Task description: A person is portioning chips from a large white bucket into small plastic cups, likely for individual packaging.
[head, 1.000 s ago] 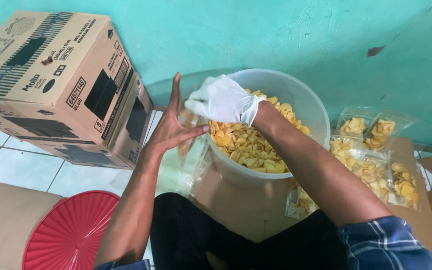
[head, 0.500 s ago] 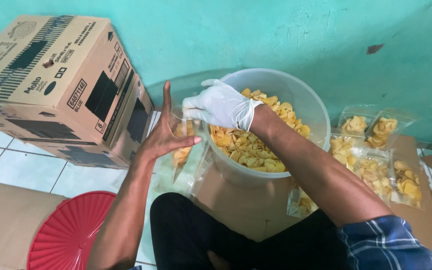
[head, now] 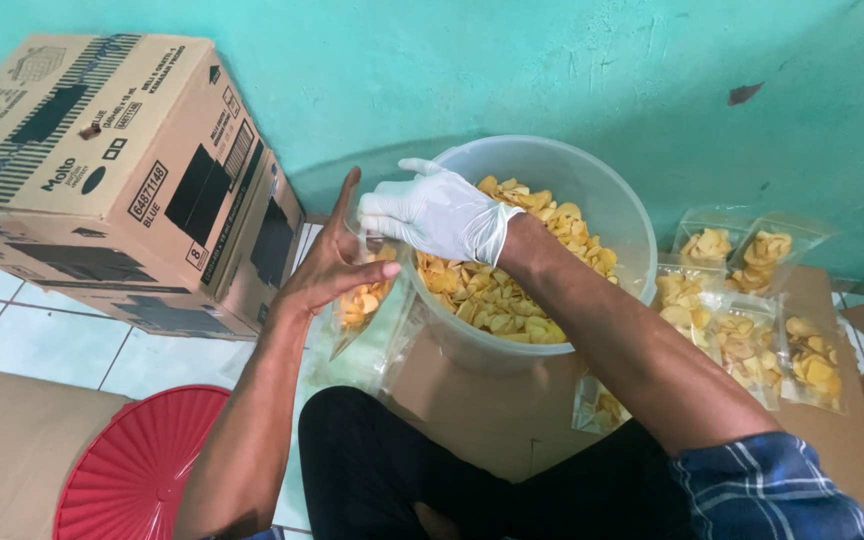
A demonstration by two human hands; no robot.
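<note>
My left hand (head: 330,262) holds a clear plastic bag (head: 364,303) partly filled with yellow chips, just left of a large translucent tub (head: 620,208). My right hand (head: 439,215), in a white glove, rests at the mouth of that bag with its fingers bunched over it. The tub holds a heap of yellow chips (head: 500,290). Whether the gloved fingers hold chips is hidden.
Several filled clear bags of chips (head: 752,305) lie on flattened brown cardboard (head: 857,430) to the right of the tub. A large cardboard box (head: 122,175) stands at the left against a teal wall. A red round lid (head: 127,475) lies at the lower left.
The bag in my left hand holds more chips than before. My gloved right hand has stayed at the bag's mouth, shifting slightly.
</note>
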